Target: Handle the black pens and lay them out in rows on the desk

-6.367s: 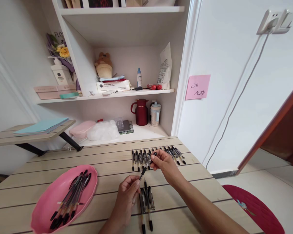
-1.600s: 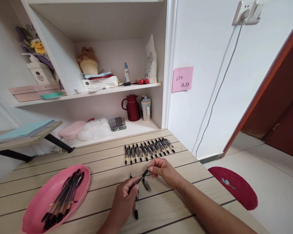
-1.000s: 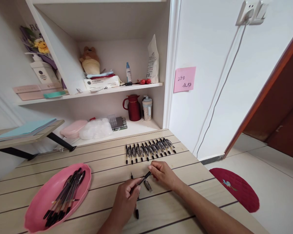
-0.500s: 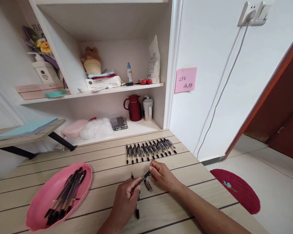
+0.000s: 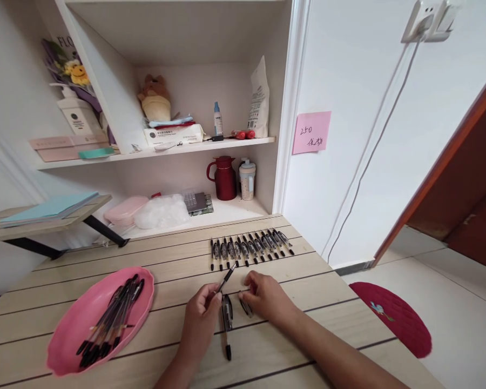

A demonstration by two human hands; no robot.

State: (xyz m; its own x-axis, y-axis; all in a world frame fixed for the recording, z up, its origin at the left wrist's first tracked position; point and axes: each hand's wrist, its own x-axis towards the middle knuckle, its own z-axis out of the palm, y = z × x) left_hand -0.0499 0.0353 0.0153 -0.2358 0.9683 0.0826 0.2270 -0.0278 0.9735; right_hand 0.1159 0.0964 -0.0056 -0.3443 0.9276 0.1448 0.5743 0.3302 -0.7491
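My left hand [image 5: 204,310] grips a black pen [image 5: 227,278] between thumb and fingers, its bare tip pointing up and to the right. Beside that hand, a long slim pen piece [image 5: 227,343] with a black end lies on the table, next to a short dark, clear piece [image 5: 227,312] that looks like a pen cap. My right hand [image 5: 263,294] is low over the table, thumb and forefinger curled but apart. Under its thumb lies another short clear-and-black piece [image 5: 246,307], partly covered; whether the thumb touches it I cannot tell.
Beyond my hands, several pens and short pieces stand in a neat row [image 5: 249,251]. A pink oval tray [image 5: 65,335] with several loose pens [image 5: 113,319] is at the left. Shelves [image 5: 210,145] hold a red jug [image 5: 225,178] and other goods. A red stool seat [image 5: 392,319] is at the right.
My right hand has let go of the pen's far end and come down by the short piece. The left hand keeps the pen, now tilted more upright.
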